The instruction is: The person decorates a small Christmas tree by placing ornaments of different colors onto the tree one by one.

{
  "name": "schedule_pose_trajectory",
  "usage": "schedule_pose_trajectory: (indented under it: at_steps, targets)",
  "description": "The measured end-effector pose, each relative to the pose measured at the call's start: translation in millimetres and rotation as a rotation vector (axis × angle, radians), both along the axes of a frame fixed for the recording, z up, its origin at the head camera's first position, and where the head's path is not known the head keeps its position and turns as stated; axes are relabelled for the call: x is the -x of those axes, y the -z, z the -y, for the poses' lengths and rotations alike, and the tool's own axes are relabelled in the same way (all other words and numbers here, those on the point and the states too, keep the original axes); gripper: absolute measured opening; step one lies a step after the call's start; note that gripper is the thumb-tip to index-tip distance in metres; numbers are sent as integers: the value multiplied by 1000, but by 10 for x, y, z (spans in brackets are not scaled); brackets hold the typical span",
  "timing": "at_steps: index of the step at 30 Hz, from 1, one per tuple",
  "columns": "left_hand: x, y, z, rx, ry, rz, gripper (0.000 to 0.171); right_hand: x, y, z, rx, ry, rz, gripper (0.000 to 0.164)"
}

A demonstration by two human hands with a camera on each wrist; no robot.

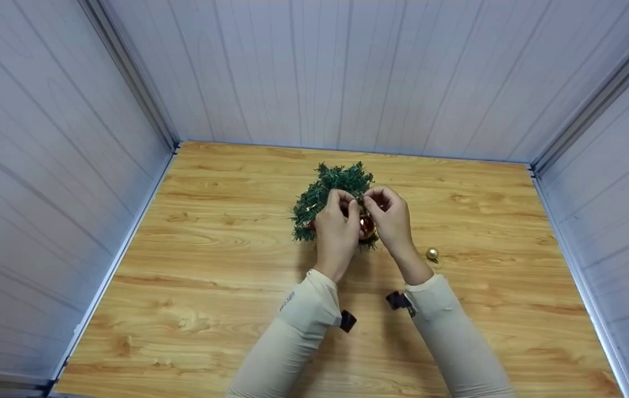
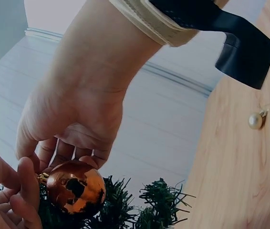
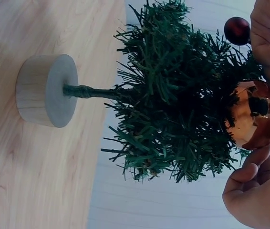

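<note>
Head view: left hand (image 1: 336, 231) and right hand (image 1: 394, 220) pinch a shiny copper ball (image 1: 367, 228). Beside it stands a bushy green tree (image 1: 343, 178)

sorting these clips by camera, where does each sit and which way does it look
Head: worn on the head, looking forward and down at the tabletop; left hand, right hand and sleeves show.
Left wrist: on that wrist, facing the copper bauble; both hands show, the left only partly.
Right wrist: on that wrist, looking at the green tree, shown sideways; both hands show partly.
Both wrist views share bauble and tree.
</note>
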State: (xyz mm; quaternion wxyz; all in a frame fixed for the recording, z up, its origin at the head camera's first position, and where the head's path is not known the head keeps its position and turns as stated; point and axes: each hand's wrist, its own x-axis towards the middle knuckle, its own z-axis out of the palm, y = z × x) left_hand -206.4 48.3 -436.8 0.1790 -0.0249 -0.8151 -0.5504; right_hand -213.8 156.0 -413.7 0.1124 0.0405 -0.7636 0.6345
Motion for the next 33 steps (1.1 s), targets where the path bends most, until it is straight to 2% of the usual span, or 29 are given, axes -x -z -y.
schedule_pose_trajectory:
  at_steps: [13,19,28,33]
  targets:
    - [-29,20,-2,144,-52,-22,7,-41,96,-21,31,-23,31,9]
    - [-61,10,-1,177,-65,-26,10,-53,112,-19,23,-20,31,9]
    - [-181,16,26,228,-58,-60,12,-65,148,-33,25,-27,17,9]
    - [-270,53,97,238,-25,-107,11,-65,151,-27,19,-12,19,8]
